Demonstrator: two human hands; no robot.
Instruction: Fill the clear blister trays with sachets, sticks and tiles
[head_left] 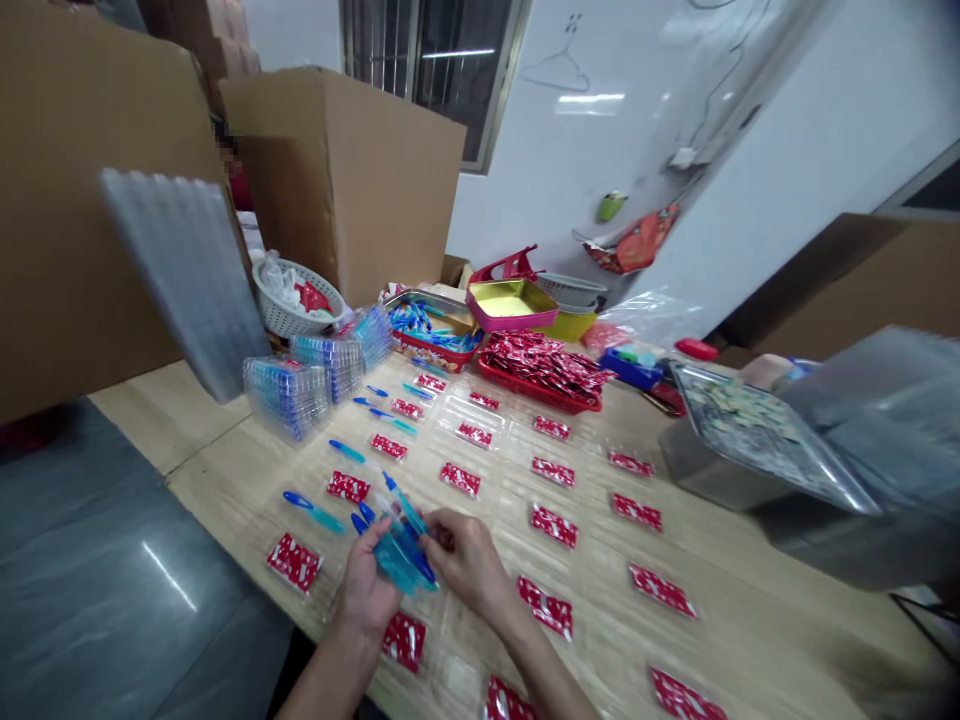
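Near the table's front, my left hand [369, 585] is closed around a bunch of slim blue-and-turquoise pen-like sticks [397, 562]. My right hand [466, 555] meets it from the right, its fingers pinched on one pen-like stick [406, 503] that points up and away. Around both hands lie clear plastic trays in rows, many with a red packet with white marks [294, 563] inside. On the left rows, single sticks [313, 511] rest beside the packets. Another red packet [405, 640] lies just below my left hand.
Stacked clear cases [285, 398] stand at the left edge. At the back are a tin of blue sticks [435, 330], a red tray heaped with packets [540, 370] and a pink tin [511, 305]. A metal tray [772, 430] sits at right; cardboard boxes [390, 180] rise behind.
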